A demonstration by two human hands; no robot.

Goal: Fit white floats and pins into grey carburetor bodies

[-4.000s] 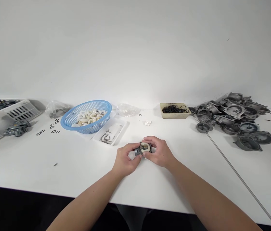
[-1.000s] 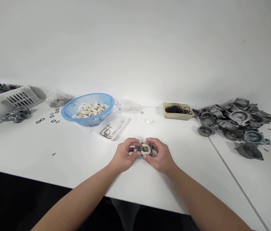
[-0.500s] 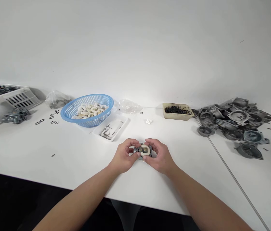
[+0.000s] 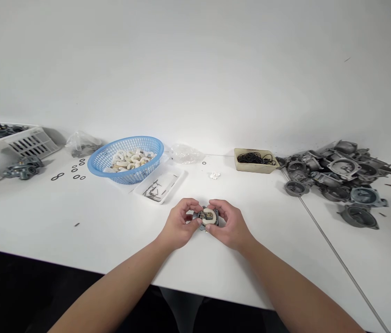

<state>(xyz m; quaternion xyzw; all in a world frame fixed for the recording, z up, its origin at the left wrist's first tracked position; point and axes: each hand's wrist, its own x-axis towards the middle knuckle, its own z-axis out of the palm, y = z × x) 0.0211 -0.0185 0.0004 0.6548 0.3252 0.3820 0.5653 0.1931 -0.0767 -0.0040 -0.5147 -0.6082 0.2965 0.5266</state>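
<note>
Metal part (image 4: pixel 203 225) with a cream-coloured curved piece (image 4: pixel 209 216) set in its upper face is held between two hands, low over the white table (image 4: pixel 119 236), near its front edge. Its left side is gripped by the left hand (image 4: pixel 180 224), the fingers curled partly closed around it; its right side is clasped likewise by the right hand (image 4: pixel 229 224), both thumbs being laid along the near side (whether the table is touched by the part cannot be told). Beyond the hands, thin pins (image 4: pixel 153 189) are held in a white tray (image 4: pixel 164 196), just beside a blue basket (image 4: pixel 94 167) filled with cream-coloured pieces (image 4: pixel 134 159).
</note>
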